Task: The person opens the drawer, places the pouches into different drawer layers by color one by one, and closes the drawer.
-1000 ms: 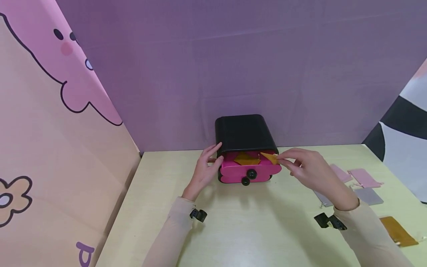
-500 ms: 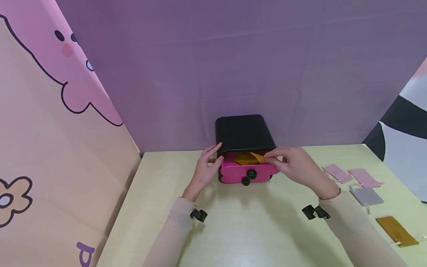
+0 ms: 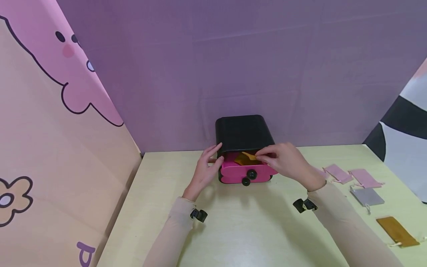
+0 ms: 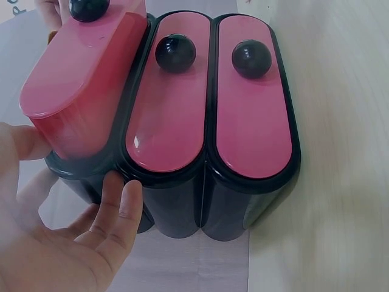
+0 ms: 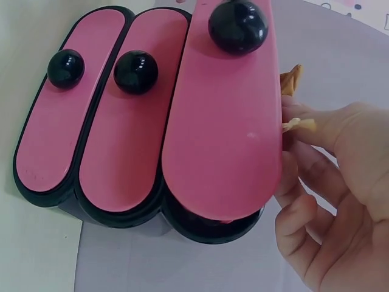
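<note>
A small black drawer unit with pink drawers and round black knobs stands at the back of the table. Its top drawer is pulled partway out, with a mustard fabric pouch inside. My right hand pinches a second mustard drawstring pouch over the drawer's opening. The right wrist view shows part of this pouch past the drawer's edge, its pale cord by the thumb. My left hand touches the unit's left side with fingers spread, the thumb against the pulled-out drawer.
On the right of the table lie pink pouches, a grey pouch and a mustard pouch. A purple cloth hangs behind the unit. At left stands a printed panel.
My right hand has moved left with the pinched pouch, from the drawer's right edge to above its middle. The left hand stays in place on the unit.
</note>
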A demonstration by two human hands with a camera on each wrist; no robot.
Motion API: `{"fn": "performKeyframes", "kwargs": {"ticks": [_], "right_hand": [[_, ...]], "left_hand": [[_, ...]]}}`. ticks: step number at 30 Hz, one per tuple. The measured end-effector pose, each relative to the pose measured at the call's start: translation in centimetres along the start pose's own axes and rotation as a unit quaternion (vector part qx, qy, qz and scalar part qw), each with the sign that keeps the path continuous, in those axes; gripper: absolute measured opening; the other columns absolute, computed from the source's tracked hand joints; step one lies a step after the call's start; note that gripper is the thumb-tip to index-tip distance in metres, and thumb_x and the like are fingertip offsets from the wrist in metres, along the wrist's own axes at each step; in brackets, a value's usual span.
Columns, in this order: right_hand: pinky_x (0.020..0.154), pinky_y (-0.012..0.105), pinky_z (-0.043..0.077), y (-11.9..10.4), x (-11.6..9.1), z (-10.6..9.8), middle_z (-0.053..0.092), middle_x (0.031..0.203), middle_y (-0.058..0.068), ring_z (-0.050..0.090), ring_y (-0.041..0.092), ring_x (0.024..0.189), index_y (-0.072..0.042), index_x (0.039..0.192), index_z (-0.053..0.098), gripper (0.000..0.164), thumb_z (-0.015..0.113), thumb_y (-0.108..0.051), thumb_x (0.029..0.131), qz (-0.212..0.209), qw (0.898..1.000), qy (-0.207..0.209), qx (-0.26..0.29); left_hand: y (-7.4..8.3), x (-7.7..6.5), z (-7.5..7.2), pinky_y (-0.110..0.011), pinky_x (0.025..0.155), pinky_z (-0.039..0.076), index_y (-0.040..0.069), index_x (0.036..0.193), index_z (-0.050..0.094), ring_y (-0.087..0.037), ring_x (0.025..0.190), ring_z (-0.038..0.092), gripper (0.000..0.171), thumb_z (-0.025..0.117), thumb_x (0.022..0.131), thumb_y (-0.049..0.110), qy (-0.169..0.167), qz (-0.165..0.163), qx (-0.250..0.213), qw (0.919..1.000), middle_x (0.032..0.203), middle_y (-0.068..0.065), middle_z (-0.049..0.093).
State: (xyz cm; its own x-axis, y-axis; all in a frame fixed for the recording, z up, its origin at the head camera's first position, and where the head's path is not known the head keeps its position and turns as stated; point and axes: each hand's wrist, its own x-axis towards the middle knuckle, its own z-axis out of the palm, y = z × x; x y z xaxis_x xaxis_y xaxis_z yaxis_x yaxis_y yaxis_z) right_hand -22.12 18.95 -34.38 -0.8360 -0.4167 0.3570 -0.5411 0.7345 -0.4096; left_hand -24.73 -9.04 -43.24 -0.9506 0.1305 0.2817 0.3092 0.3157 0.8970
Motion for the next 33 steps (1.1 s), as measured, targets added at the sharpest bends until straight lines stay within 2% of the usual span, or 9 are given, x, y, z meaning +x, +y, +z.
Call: {"fn": "performKeyframes", "kwargs": {"ticks": [8,15,21,27,33], "right_hand": [[0.052,0.025,0.039,0.1,0.8,0.5,0.08,0.081,0.006,0.05,0.011,0.055,-0.01,0.109,0.086,0.016,0.082,-0.013,0.093,0.026,0.999,-0.026,-0.014],[0.048,0.025,0.034,0.3,1.2,0.9,0.069,0.063,-0.006,0.044,0.012,0.048,-0.012,0.11,0.086,0.017,0.082,-0.015,0.093,0.032,0.999,-0.023,-0.022],[0.049,0.025,0.034,0.4,1.3,1.3,0.068,0.062,0.001,0.043,0.012,0.048,-0.012,0.113,0.085,0.019,0.08,-0.015,0.096,0.04,0.999,-0.034,-0.009],[0.048,0.026,0.035,0.4,1.3,1.7,0.076,0.074,0.005,0.044,0.013,0.051,-0.011,0.114,0.085,0.019,0.078,-0.016,0.097,0.049,0.998,-0.039,0.008],[0.05,0.026,0.037,0.4,1.2,1.8,0.083,0.094,0.007,0.049,0.013,0.056,-0.011,0.113,0.085,0.018,0.077,-0.015,0.098,0.052,0.998,-0.035,0.014]], "left_hand": [[0.0,0.0,0.0,-0.045,0.093,0.063,0.031,0.158,0.054,-0.035,0.118,0.068,0.052,0.062,0.107,0.026,-0.002,-0.004,0.002,1.0,0.166,-0.009,0.044],[-0.2,0.1,0.0,-0.04,0.09,0.061,0.032,0.157,0.055,-0.032,0.115,0.071,0.052,0.062,0.106,0.025,0.0,0.009,-0.001,1.0,0.165,-0.009,0.045],[-0.2,0.0,-0.1,-0.038,0.089,0.062,0.032,0.157,0.055,-0.033,0.116,0.07,0.052,0.061,0.106,0.027,-0.001,0.005,0.003,1.0,0.165,-0.009,0.045],[-0.2,-0.1,0.0,-0.037,0.088,0.061,0.032,0.157,0.055,-0.034,0.115,0.07,0.051,0.062,0.106,0.026,-0.002,0.009,-0.003,0.9999,0.165,-0.009,0.045],[-0.1,-0.2,0.0,-0.044,0.092,0.062,0.032,0.157,0.055,-0.035,0.116,0.07,0.052,0.062,0.106,0.027,-0.003,0.008,-0.002,1.0,0.166,-0.009,0.044]]}}
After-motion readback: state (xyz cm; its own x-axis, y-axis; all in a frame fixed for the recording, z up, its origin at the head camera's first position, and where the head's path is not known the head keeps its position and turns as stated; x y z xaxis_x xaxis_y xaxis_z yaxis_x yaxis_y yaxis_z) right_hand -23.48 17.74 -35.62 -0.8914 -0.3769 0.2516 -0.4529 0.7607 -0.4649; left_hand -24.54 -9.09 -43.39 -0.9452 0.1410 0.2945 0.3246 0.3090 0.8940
